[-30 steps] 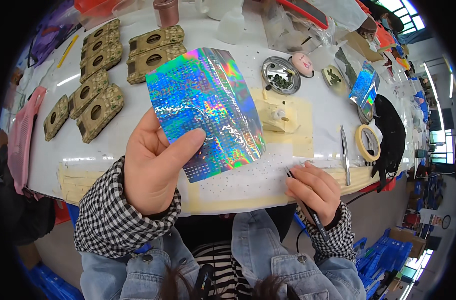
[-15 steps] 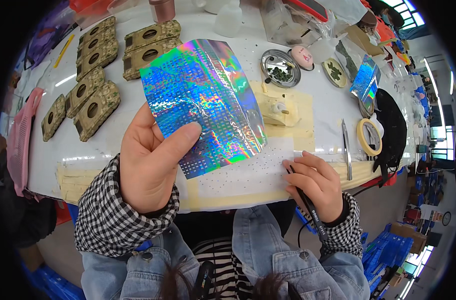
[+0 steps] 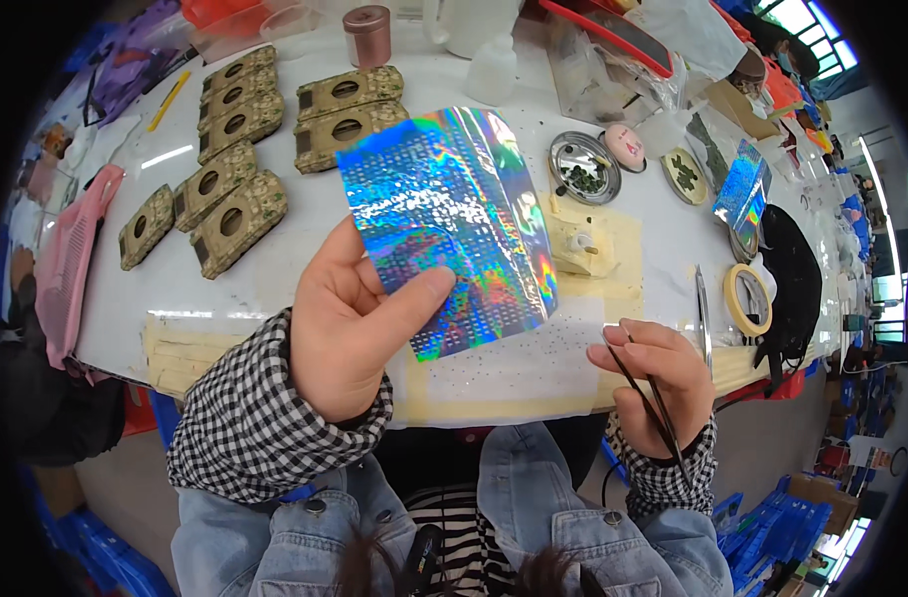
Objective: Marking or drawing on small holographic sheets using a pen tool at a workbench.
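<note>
My left hand (image 3: 350,318) pinches a shiny holographic sheet (image 3: 464,224) by its left side, thumb on top. Rows of tiny punched marks cover the sheet, which curls a little at its right edge. To the right, my right hand (image 3: 668,378) holds black tweezers (image 3: 651,398), their two arms apart and the tips pointing up and left. Below the sheet lies a white paper (image 3: 514,373) sprinkled with tiny bits. Behind it stands a small pale block (image 3: 578,249) with a stub on top.
Several camouflage model hulls (image 3: 237,221) with round openings stand at the left. Back right are a metal dish (image 3: 584,167) of small green parts and a pale dish (image 3: 684,177). A tape roll (image 3: 747,300) and metal tweezers (image 3: 704,318) lie at the right.
The sheet and my left hand have shifted right in the picture, and so has the whole scene. My right hand has turned, and the tweezers' two arms now show apart.
</note>
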Tool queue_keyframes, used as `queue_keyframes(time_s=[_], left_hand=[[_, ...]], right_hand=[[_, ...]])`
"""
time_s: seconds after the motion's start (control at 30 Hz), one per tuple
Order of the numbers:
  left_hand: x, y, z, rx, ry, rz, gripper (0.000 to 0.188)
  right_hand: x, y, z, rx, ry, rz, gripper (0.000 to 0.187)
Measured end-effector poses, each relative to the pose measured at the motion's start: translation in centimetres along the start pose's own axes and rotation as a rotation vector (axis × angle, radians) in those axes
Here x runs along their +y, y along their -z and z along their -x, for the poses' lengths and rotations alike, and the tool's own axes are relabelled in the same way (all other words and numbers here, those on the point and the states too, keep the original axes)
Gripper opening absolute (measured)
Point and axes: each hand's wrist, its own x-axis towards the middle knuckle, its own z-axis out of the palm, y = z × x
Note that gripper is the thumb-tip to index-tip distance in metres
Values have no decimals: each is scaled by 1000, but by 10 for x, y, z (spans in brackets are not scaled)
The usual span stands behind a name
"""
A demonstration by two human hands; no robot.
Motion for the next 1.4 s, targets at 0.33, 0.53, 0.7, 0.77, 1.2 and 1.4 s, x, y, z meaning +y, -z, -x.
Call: queue_keyframes(time_s=[0.33,0.53,0.7,0.77,1.2,1.4], left_hand=[[2,-1,2,-44,9,-1,44],[2,0,2,-59,59,3,44],[1,0,3,-47,57,1,44],[1,0,3,-44,61,-2,43],[1,1,3,-40,58,-14,44],[1,0,3,-24,52,-51,44]], right_hand=[[-20,-22,-61,-80,286,42,34],[-15,-34,-56,-71,232,-5,32],[-15,-35,-57,-78,231,-3,32],[-14,-36,-57,-77,236,4,32],[-14,-38,-59,-85,230,-3,32],[-14,-38,-60,-87,220,-22,32]])
